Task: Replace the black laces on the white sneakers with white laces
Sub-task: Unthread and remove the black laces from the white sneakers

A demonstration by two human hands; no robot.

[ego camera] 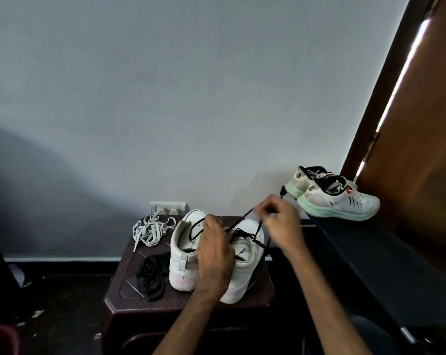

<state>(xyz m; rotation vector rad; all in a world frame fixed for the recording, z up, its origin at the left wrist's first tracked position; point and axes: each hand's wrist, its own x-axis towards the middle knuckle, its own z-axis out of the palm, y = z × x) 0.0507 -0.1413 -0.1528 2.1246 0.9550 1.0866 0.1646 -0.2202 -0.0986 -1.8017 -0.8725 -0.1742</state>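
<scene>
A pale grey wall [165, 98] fills most of the frame, shadowed at lower left. A brown door [421, 124] stands at right, daylight along its edge. At bottom centre is a dark stool [126, 294] on a dark floor [63, 303].

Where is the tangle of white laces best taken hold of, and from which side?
Probably pinch the loose end trailing from the white laces toward the front of the stool, from above-left: it lies clear of the tangle, and the sneakers crowd the right.
</scene>
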